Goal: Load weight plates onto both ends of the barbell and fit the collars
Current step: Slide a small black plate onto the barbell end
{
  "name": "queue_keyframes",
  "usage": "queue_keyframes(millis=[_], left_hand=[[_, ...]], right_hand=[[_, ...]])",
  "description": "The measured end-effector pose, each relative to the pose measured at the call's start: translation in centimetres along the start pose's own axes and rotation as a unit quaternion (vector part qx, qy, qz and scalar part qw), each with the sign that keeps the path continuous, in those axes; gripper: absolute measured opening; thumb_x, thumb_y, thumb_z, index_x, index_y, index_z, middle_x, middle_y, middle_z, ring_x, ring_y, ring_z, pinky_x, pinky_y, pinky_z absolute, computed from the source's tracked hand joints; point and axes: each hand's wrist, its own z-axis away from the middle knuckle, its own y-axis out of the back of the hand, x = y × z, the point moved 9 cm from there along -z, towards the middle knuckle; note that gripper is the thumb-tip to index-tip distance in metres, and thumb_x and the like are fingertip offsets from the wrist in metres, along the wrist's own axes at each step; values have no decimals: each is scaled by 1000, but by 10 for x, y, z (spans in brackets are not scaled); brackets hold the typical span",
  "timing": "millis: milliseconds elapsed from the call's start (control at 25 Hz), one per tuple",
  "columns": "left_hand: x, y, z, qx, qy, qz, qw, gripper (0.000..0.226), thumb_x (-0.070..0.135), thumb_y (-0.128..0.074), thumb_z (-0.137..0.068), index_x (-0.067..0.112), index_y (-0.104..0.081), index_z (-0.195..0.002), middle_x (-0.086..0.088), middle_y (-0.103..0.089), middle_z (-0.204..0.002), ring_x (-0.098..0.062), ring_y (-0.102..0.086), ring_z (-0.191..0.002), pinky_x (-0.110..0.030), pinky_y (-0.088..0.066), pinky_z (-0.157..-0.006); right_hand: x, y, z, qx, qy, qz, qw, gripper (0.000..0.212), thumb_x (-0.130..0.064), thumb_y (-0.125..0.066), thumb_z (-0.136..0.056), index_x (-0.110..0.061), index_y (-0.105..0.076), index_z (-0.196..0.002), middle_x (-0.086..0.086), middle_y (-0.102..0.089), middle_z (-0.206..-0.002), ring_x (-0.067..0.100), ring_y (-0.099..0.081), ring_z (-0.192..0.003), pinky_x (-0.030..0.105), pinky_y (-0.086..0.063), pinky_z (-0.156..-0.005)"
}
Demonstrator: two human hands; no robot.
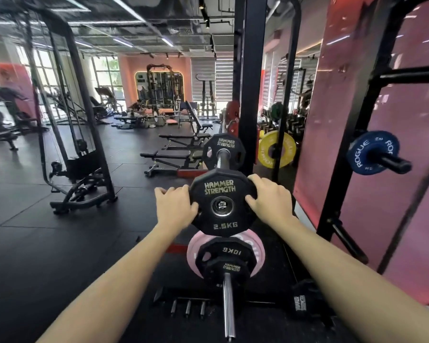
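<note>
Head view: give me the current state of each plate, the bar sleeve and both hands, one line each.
Black 2.5KG Hammer Strength plate: gripped on both sides, hub showing the bar end.
Left hands: closed on the plate's left edge.
Right hands: closed on its right edge.
Black 10KG plate: stored on a lower peg.
Pink plate: behind it.
Blue Rogue plate: on a rack peg.

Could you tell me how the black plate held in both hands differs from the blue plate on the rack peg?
The black plate reads HAMMER STRENGTH, the blue plate ROGUE. The black plate has a many-sided edge and is held by both hands; the blue plate is round and hangs untouched on its peg. Both face the camera.
</note>
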Motion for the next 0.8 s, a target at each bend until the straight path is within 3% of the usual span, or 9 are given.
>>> queue_keyframes(millis=[320, 440, 560, 800], left_hand=[[2, -23, -36, -26, 0, -20, 999, 24, 43, -52, -85, 22, -52, -95, 2, -69, -95, -22, -62, -94, -42, -33, -86], [-1, -23, -34, -19, -14, -15, 1000, 37, 52, -48, -85, 21, -55, -103, -1, -68, -104, -25, -61, -99, -45, -35, -89], [-7, -16, -24, 11, -16, 26, 999, 51, 60, -45, -83, 19, -56, -112, -3, -66, -107, -27, -61, -100, -46, -36, -86], [-14, 11, -4, 92, -15, 16, 996, 70, 74, -42, -79, 17, -56, -118, -5, -61, -108, -28, -55, -97, -46, -37, -82]], right_hand=[[5, -18, -22, -23, -23, 33, 999, 45, -40, -62, -87, -28, -47, -127, 1, -64, -99, 31, -65, -84, 30, -33, -57], [8, -20, -23, -39, -8, 26, 999, 48, -44, -57, -89, -29, -44, -132, 3, -64, -105, 33, -65, -91, 35, -42, -63], [16, -16, -20, -45, -5, -2, 999, 53, -50, -54, -88, -27, -43, -135, 5, -63, -109, 31, -63, -99, 39, -48, -73], [15, 4, -11, -2, -1, -8, 1000, 61, -58, -53, -87, -23, -44, -136, 6, -60, -116, 28, -55, -109, 38, -48, -80]])
